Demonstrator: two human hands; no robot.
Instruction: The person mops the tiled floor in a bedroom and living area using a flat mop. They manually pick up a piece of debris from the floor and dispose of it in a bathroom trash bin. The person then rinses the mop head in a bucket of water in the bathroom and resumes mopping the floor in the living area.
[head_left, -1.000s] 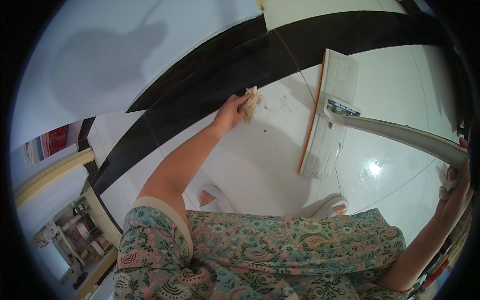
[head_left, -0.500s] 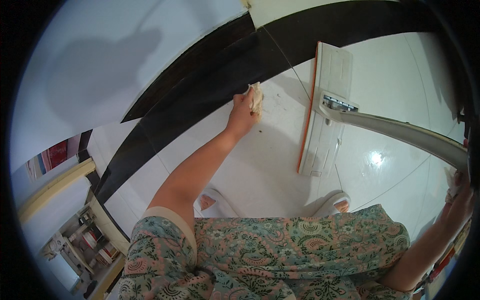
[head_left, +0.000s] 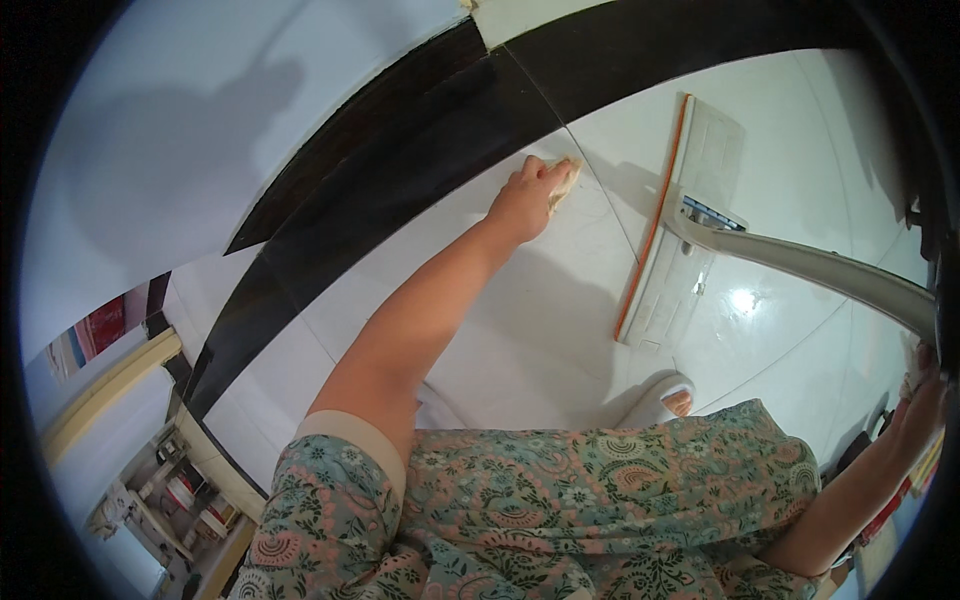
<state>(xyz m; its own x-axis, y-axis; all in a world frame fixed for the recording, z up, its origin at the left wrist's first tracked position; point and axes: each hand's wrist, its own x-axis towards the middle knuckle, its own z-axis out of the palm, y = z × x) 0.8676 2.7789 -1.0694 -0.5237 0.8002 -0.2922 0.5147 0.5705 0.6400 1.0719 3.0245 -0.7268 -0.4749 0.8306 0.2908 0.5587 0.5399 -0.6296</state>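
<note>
My left hand reaches down to the white tiled floor, its fingers closed on a crumpled cream cloth pressed against the tile beside the black border. At the right stands a flat mop, its wide whitish head on the floor with an orange strip along the left edge. From the head a pale handle curves to the right edge of view. There my right hand is closed around the handle, its fingers partly lost in the dark rim.
A black tile border runs along the pale wall. My white slipper is close below the mop head. At the lower left, shelves hold assorted items. More objects lie beyond my right forearm.
My left hand has wiped the cloth to the right across the tile, and dark specks seen there before no longer show. The mop head has shifted a little to the right.
</note>
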